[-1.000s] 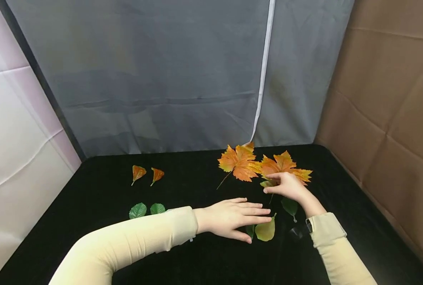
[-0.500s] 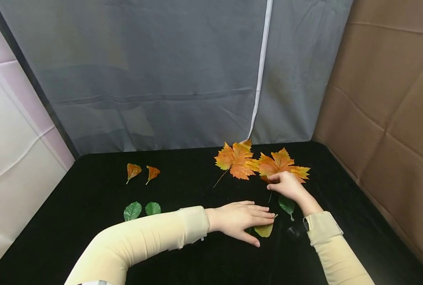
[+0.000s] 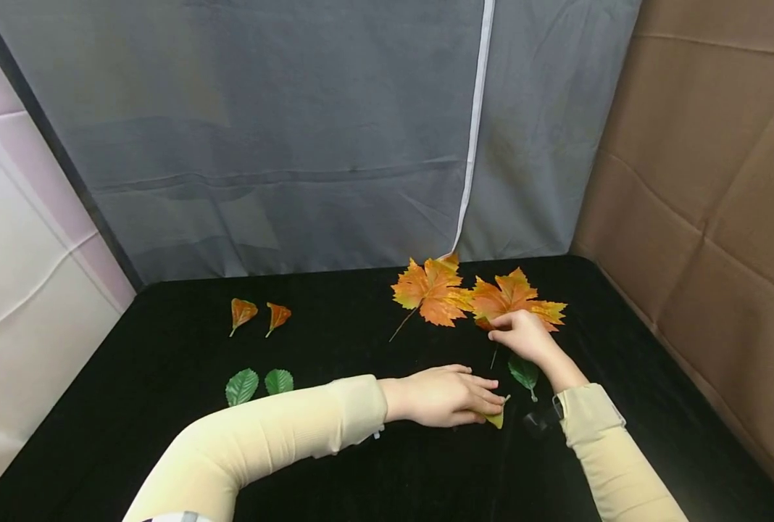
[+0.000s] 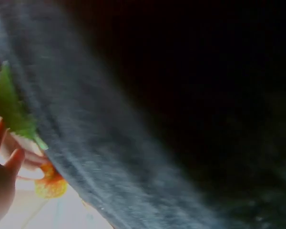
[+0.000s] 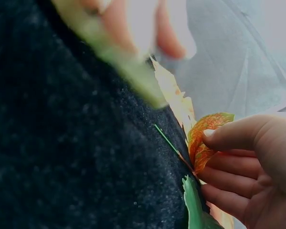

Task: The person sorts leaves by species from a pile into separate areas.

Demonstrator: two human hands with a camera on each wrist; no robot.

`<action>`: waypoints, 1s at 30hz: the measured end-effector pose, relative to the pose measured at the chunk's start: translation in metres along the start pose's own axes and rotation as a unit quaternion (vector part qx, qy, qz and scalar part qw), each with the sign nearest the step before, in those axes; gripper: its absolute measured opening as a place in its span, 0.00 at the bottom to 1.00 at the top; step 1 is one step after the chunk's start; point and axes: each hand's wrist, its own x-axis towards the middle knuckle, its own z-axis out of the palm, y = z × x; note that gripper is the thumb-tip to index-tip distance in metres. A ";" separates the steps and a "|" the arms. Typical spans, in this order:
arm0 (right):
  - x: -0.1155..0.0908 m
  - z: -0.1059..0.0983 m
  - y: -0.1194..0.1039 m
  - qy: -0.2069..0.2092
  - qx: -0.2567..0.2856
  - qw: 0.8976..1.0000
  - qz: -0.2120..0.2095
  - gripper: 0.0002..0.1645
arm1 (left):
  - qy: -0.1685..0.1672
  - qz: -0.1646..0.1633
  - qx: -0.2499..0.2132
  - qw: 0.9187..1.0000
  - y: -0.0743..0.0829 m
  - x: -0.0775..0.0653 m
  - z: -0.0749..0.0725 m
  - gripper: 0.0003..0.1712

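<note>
In the head view my left hand (image 3: 435,395) reaches across the black table, fingers bent over a yellow-green leaf (image 3: 495,418). Its thumb is drawn in at the leaf's near side, and the stem end sticks out past the fingertips. My right hand (image 3: 524,337) is at the lower edge of the right orange maple leaf (image 3: 507,292). In the right wrist view its thumb and fingers pinch a small orange leaf (image 5: 200,148). Below that hand lies a dark green leaf (image 3: 524,373). A second orange maple leaf (image 3: 431,292) lies just left of the first.
Two small orange leaves (image 3: 243,313) lie at the table's back left, with two green leaves (image 3: 241,387) nearer, beside the left sleeve (image 3: 296,417). A grey curtain (image 3: 296,145) closes the back, a brown cloth (image 3: 706,217) the right, a pale cloth (image 3: 28,254) the left.
My left hand's spread fingers and thumb have drawn together over the yellow-green leaf, covering more of it and the dark green leaf beside it. The right fingers have closed together near the maple leaf.
</note>
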 end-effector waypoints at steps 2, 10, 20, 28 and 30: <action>0.000 0.000 0.000 0.002 0.003 1.000 0.000 0.18 | 0.033 0.012 -0.036 0.999 0.000 -0.001 -0.006 0.21; -0.002 -0.002 0.000 0.014 0.020 1.000 0.001 0.17 | 0.138 -0.024 -0.214 0.967 -0.002 -0.010 -0.026 0.13; -0.001 0.002 -0.001 0.037 0.036 0.999 0.016 0.16 | 0.159 -0.106 -0.347 0.918 -0.004 -0.025 -0.023 0.05; -0.001 0.006 -0.007 0.068 0.050 0.996 0.025 0.16 | 0.199 -0.160 -0.365 0.895 -0.009 -0.036 -0.021 0.07; -0.002 0.006 -0.010 0.073 0.070 0.994 0.029 0.16 | 0.209 -0.176 -0.365 0.890 -0.011 -0.039 -0.022 0.08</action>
